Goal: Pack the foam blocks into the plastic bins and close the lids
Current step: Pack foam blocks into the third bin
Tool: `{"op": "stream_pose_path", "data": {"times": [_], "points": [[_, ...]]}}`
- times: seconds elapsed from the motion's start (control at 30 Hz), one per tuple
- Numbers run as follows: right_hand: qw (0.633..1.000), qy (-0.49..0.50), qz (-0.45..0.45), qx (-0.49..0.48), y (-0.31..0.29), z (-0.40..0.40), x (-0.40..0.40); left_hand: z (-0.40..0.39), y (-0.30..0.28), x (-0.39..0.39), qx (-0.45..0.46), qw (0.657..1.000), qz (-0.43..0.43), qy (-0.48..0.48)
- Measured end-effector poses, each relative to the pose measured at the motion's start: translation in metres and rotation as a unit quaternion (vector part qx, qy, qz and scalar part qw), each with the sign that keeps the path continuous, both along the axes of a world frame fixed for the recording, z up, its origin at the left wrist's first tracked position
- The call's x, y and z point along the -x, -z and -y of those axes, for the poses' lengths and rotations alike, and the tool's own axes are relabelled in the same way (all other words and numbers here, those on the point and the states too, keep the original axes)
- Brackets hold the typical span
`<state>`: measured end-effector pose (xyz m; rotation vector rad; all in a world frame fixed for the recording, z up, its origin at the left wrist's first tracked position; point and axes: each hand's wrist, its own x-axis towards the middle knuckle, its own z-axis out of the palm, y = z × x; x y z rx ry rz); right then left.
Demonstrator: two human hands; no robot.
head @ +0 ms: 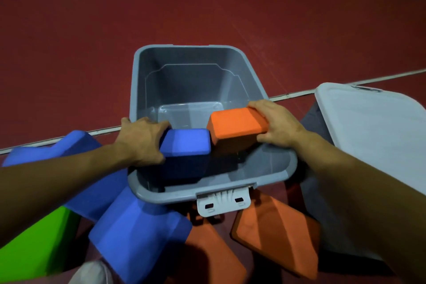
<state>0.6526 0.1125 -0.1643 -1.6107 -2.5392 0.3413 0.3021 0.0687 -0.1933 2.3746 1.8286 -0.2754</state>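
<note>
An open grey plastic bin (pixel 232 62) stands on the red floor in front of me, with a white latch (pixel 223 200) on its near rim. My left hand (pixel 140 138) grips a blue foam block (pixel 184 147) inside the bin's near left side. My right hand (pixel 276 124) grips an orange foam block (pixel 235 127) just to the right of the blue one, at rim height. The two blocks touch side by side. The far half of the bin shows bare floor.
Loose foam blocks lie on the floor by the bin: blue ones (pixel 138 235) and a green one (pixel 39 242) at left, orange ones (pixel 276 235) below the latch. A second grey bin with a white lid (pixel 378 131) shut on it stands at right. A white line (pixel 345 80) crosses the floor.
</note>
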Motion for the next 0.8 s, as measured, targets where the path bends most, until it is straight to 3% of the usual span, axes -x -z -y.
{"op": "stream_pose_path", "data": {"times": [0.4,0.6,0.8], "points": [[0.992,0.008,0.126,0.028,0.017,0.002,0.008,-0.004,0.004,0.000,-0.003,1.000,-0.005,-0.011],[0.981,0.008,0.191,0.029,0.019,0.001,0.013,-0.003,0.001,-0.004,0.009,0.998,-0.053,-0.010],[0.977,0.010,0.210,0.030,0.019,0.000,0.014,-0.003,0.000,-0.004,0.007,0.998,-0.060,-0.013]]}}
